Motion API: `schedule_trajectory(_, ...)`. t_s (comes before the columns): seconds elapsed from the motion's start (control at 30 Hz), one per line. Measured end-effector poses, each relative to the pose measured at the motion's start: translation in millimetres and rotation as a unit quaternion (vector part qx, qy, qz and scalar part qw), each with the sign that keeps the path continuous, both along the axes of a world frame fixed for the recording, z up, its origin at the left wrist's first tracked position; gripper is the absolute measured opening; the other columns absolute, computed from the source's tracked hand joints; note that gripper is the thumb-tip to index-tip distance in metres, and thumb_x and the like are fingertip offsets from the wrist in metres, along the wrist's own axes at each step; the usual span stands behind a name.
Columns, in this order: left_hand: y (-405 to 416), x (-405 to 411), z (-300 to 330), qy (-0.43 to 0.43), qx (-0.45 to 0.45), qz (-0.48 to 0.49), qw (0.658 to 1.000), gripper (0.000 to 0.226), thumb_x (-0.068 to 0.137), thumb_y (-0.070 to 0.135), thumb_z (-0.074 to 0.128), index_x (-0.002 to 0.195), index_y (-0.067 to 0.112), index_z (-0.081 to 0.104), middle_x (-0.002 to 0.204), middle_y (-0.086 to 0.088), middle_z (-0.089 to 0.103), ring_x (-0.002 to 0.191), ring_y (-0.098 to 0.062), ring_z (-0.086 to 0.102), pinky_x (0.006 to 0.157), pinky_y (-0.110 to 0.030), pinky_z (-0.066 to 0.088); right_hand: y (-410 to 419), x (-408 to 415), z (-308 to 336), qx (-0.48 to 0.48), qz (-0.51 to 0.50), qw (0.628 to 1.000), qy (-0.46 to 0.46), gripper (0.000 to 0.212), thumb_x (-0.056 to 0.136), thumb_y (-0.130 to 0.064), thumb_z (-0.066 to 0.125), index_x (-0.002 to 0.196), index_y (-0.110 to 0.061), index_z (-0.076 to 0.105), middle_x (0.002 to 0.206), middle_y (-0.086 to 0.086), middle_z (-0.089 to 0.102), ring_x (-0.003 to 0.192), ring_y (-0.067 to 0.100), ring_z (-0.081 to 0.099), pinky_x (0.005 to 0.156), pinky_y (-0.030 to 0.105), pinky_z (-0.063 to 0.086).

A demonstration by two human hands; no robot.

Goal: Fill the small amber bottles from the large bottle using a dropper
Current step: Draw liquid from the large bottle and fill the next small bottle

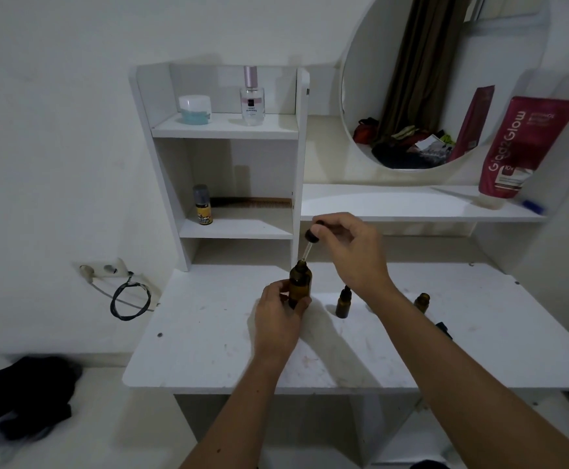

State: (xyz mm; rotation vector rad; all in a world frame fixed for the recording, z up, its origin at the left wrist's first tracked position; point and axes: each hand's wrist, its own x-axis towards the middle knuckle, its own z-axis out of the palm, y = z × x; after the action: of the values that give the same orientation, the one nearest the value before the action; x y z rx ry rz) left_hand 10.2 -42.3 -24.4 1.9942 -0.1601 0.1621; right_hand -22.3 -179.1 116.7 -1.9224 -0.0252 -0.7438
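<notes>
My left hand [278,316] grips the large amber bottle [300,280], which stands upright on the white table [208,350]. My right hand [350,252] pinches the black bulb of a dropper [308,245]; its glass tip points down into the large bottle's open neck. A small amber bottle with a black cap [343,302] stands just right of the large one. A second small amber bottle [422,302], open at the top, shows past my right wrist, partly hidden by my forearm. A dark object [443,328] lies beside that forearm.
A white shelf unit [301,147] stands behind the table, holding a jar [195,110], a perfume bottle [252,98], a small yellow-labelled bottle [202,206] and a comb [252,202]. A red tube [526,147] leans beside a round mirror [428,79]. Dark cloth [25,394] lies at lower left.
</notes>
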Motion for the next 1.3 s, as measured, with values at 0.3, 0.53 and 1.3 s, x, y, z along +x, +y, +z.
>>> schedule_trajectory(0.3, 2, -20, 6, 0.010, -0.045, 0.019, 0.999, 0.063, 0.079, 0.035, 0.086, 0.127, 0.022, 0.048, 0.110, 0.008, 0.058, 0.098, -0.009, 0.060, 0.082, -0.017, 0.052, -23, -32, 11, 0.000, -0.018, 0.999, -0.047, 0.017, 0.095, -0.016, 0.076, 0.111, -0.014, 0.078, 0.103, -0.008, 0.078, 0.099, 0.007, 0.074, 0.093, 0.019, 0.056)
schedule_trajectory(0.53, -31, -73, 7, 0.011, -0.080, 0.007, 0.997, 0.029, 0.090, 0.029, 0.077, 0.109, 0.027, 0.055, 0.095, 0.012, 0.061, 0.089, -0.007, 0.062, 0.067, -0.007, 0.047, -60, -67, 0, 0.003, -0.052, 0.998, -0.039, 0.017, 0.094, -0.016, 0.077, 0.111, -0.016, 0.079, 0.100, -0.008, 0.079, 0.097, 0.005, 0.075, 0.092, 0.019, 0.057)
schedule_trajectory(1.3, -135, -67, 6, -0.029, 0.030, -0.112, 0.993, 0.042, 0.100, 0.028, 0.063, 0.140, 0.019, 0.056, 0.133, 0.005, 0.064, 0.120, -0.011, 0.059, 0.103, -0.026, 0.048, -128, -83, -41, -0.046, -0.122, 0.991, -0.005, 0.016, 0.092, -0.018, 0.079, 0.107, -0.013, 0.080, 0.094, -0.010, 0.078, 0.092, -0.002, 0.073, 0.086, 0.009, 0.052)
